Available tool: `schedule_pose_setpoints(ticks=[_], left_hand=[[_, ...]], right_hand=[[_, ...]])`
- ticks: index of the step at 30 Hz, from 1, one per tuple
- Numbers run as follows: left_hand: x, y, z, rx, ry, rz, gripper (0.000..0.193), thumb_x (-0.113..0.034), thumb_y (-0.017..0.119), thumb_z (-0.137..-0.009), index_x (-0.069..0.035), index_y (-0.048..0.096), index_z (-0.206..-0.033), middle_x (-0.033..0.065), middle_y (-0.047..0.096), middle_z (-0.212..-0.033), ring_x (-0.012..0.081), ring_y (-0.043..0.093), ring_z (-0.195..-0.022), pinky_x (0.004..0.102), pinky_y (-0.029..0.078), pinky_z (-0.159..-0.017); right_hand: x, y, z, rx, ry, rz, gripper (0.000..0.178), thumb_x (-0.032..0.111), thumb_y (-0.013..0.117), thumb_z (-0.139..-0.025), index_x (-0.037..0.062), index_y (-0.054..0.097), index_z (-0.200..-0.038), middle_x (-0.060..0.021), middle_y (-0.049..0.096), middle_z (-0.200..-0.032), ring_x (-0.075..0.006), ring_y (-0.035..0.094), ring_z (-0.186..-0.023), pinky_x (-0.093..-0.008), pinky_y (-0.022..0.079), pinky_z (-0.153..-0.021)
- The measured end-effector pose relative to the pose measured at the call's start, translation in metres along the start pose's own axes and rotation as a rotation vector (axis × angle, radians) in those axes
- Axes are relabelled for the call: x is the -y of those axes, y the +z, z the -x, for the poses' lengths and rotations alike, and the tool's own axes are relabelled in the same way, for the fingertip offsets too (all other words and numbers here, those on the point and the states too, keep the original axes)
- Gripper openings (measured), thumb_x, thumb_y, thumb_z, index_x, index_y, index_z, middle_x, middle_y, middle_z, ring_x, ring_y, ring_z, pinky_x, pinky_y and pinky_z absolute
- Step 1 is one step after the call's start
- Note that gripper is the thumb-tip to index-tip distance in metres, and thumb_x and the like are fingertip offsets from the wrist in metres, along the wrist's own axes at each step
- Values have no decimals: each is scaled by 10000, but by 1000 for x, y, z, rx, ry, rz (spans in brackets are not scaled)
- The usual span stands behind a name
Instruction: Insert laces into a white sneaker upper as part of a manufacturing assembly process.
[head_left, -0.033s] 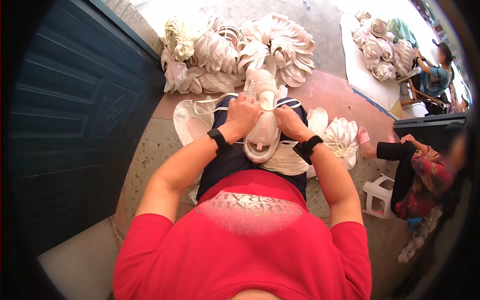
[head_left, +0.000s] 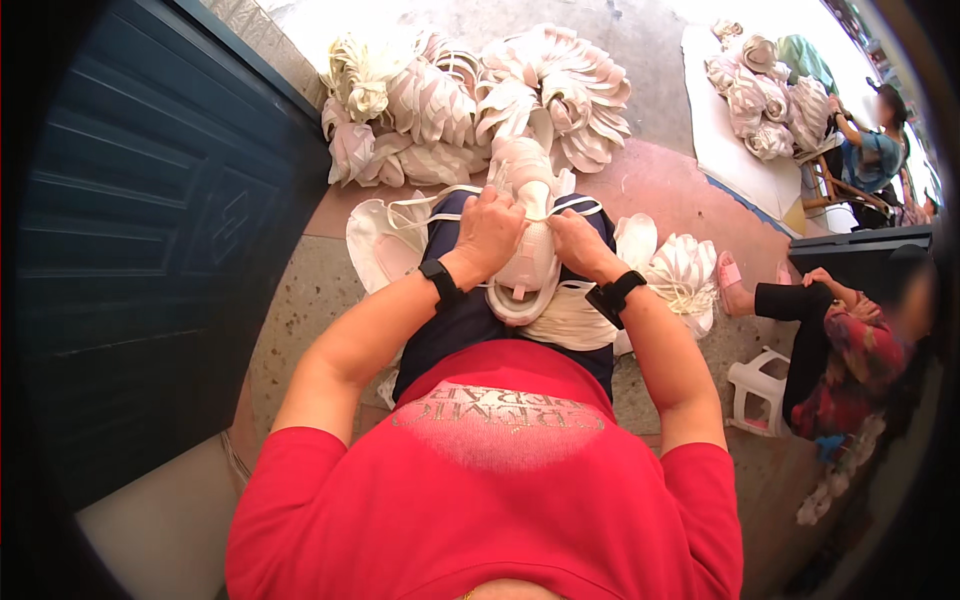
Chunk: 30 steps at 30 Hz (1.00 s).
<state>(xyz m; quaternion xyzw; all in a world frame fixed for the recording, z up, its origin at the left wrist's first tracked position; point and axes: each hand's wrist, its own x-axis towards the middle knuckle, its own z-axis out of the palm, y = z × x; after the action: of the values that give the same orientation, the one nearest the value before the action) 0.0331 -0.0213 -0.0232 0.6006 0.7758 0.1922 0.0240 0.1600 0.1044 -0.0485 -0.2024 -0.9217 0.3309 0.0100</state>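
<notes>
On my lap lies a pale pink and white sneaker upper, its rounded end with a small pink tab toward me. My left hand is closed at its left edge, fingertips pinched on a white shoelace that loops out to the left. My right hand pinches the lace on the opposite side, where a second loop stands out. Both hands meet near the middle of the upper, close together but apart. Beyond them, another pale pink upper rests against the far end. The exact finger grip is partly hidden.
Large bundles of pale uppers lie on the floor ahead, with a yellowish lace bundle. More uppers lie right of my knees. A dark blue door stands left. A seated person and white stool are right.
</notes>
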Motion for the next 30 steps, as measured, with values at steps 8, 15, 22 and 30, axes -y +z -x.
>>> schedule_pose_setpoints(ticks=[8,15,22,30], left_hand=[[-14,35,-15,78,40,-201,130,-189,553,-694,-74,606,-665,78,595,-662,215,552,-751,357,407,-589],[-20,38,-12,-10,173,-311,116,-168,519,-712,-77,591,-704,69,597,-672,207,542,-746,349,396,-593],[-14,-7,-6,341,49,28,192,-158,461,-735,5,560,-720,178,593,-682,325,585,-676,420,445,-611],[20,-43,-8,516,-368,629,258,-225,570,-782,32,573,-770,70,528,-613,102,488,-600,290,407,-550]], right_hand=[[-6,3,-7,-3,-50,27,164,82,437,-797,-23,563,-793,-236,528,-811,-375,521,-792,-412,419,-727],[-13,-1,-7,49,-8,-139,194,125,446,-800,-23,570,-811,-213,536,-808,-357,527,-792,-397,421,-720],[9,0,14,-286,-189,-12,144,121,510,-780,7,561,-850,-167,550,-862,-313,518,-880,-380,422,-765],[29,-33,49,-69,-151,-345,125,137,514,-827,33,569,-786,-49,531,-604,-198,547,-594,-308,440,-581]])
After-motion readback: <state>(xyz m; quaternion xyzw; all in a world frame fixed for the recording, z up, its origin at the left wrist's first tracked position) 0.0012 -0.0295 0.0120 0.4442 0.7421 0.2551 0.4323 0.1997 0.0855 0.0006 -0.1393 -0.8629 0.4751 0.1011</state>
